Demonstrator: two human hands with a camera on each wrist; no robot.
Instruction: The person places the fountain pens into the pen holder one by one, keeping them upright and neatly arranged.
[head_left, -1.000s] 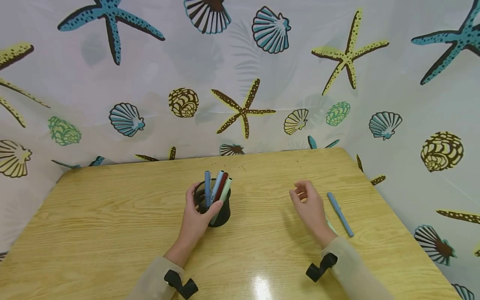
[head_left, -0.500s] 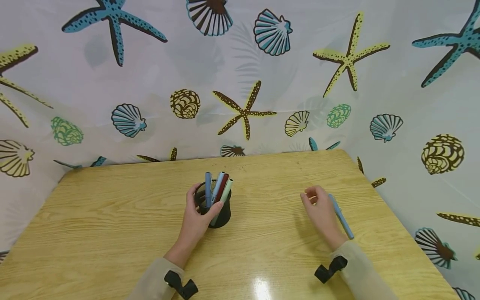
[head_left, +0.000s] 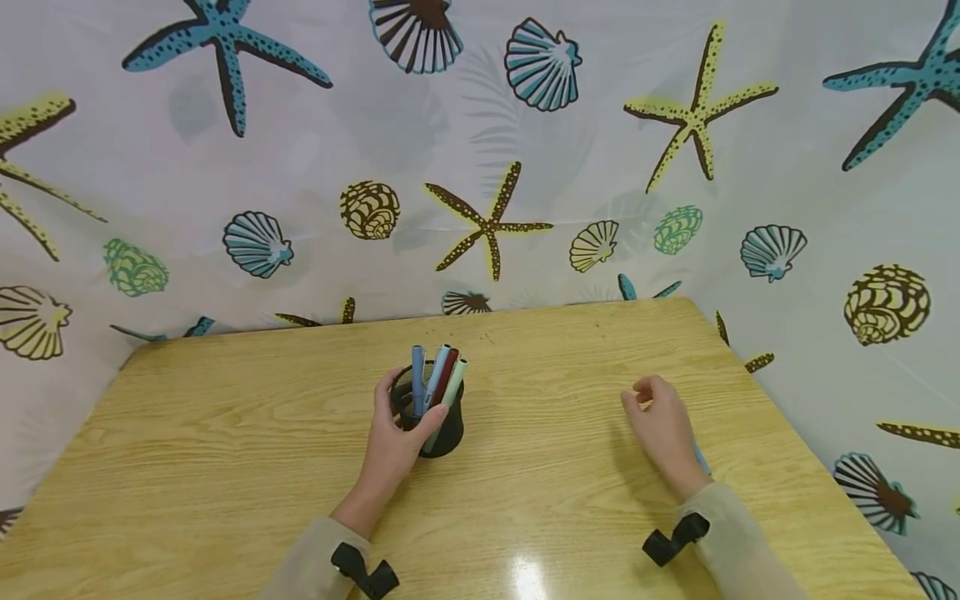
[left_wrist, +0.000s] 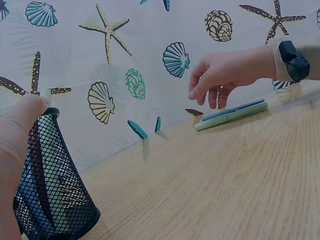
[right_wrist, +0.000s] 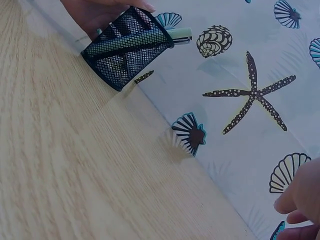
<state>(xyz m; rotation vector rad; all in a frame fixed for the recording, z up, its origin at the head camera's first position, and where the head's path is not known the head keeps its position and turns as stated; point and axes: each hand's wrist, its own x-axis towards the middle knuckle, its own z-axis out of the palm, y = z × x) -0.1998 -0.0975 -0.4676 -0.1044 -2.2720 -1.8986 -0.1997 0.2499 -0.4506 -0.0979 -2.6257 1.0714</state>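
Note:
My left hand (head_left: pixel 393 450) grips a black mesh pen holder (head_left: pixel 451 427), thumb on the near right side and fingers around the left. Several capped pens stand in it, among them a blue one (head_left: pixel 417 379), a dark red one (head_left: pixel 444 377) and a light green one (head_left: pixel 454 382). My right hand (head_left: pixel 666 429) hovers above the right of the table, fingers loosely bent, holding nothing. Below it, in the left wrist view, a light green pen (left_wrist: pixel 231 116) and a blue pen (left_wrist: pixel 240 108) lie side by side. The head view shows only the blue one's end (head_left: pixel 702 460).
Both hands are over a light wooden table (head_left: pixel 225 433). Behind it and along its right side hangs a white cloth (head_left: pixel 420 125) printed with starfish and shells. A black strap-on device (head_left: pixel 675 537) sits on each wrist.
The right hand has moved to the right over the loose pens, covering most of them in the head view. My left hand and the pen holder have stayed in place.

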